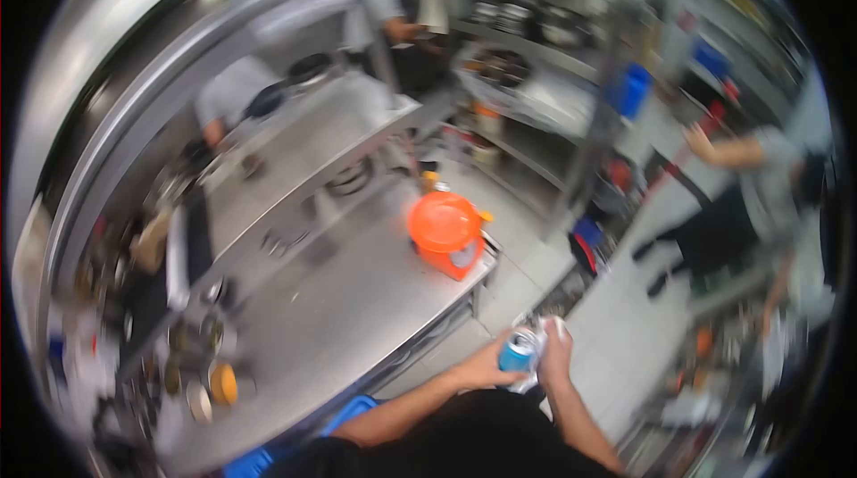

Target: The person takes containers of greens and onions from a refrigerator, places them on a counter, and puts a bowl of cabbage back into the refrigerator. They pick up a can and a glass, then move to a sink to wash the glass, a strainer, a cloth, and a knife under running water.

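Observation:
Low in the view, in front of my black-clad body, my left hand [482, 367] is wrapped round a blue can [516, 351] with a silvery top. Close beside it, my right hand [557, 355] is closed on a crumpled white cloth or sheet [537, 371], whose exact kind is blurred. The white material lies against the can's side. Ahead on the steel table [312, 326] stands an orange kitchen scale [453, 259] with an orange bowl [444, 221] on it, apart from both hands.
Several containers, one with a yellow-orange lid [223, 383], stand on the table's left. A steel shelf [312, 125] runs above it. A person [759, 183] in a grey top is at right; others work behind the shelf. Racks [571, 112] hold pots at the back.

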{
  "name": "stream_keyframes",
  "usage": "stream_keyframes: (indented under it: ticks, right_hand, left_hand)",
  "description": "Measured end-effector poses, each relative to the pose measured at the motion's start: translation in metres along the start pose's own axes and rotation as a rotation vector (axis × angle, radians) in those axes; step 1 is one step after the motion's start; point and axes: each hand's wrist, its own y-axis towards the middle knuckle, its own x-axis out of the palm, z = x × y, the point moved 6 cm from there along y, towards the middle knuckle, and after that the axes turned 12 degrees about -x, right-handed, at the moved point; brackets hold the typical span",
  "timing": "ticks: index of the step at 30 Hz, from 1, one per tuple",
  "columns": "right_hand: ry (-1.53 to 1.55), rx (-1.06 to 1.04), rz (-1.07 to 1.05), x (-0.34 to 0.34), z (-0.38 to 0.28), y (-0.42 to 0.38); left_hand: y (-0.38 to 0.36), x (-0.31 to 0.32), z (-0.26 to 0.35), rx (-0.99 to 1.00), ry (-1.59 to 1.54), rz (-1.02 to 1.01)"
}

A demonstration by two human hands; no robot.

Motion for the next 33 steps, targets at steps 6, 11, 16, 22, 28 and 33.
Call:
stream_keyframes:
  ticks: [6, 11, 16, 22, 28, 33]
  right_hand:
    - [0.350, -0.052, 0.095, -0.059, -0.069, 0.030]
    - [0.228, -0.030, 0.118, -0.138, -0.064, 0.075]
    - [0.229, -0.183, 0.071, -0.195, -0.067, 0.095]
    - [0.350, -0.114, -0.203, -0.200, -0.101, 0.075]
    - [0.012, -0.300, -0.389, -0.211, -0.118, 0.079]
    - [-0.107, -0.244, -0.517, -0.190, -0.122, 0.086]
  left_hand:
    - [0.073, 0.084, 0.022, 0.168, 0.327, 0.055]
    - [0.119, 0.147, 0.036, 0.199, 0.224, 0.003]
    - [0.162, 0.191, 0.028, 0.199, 0.290, -0.028]
    - [0.174, 0.213, 0.040, 0.029, 0.202, -0.056]
    - [0.195, 0.218, 0.037, 0.067, 0.389, 0.037]
    - [0.187, 0.200, 0.038, 0.054, 0.421, 0.068]
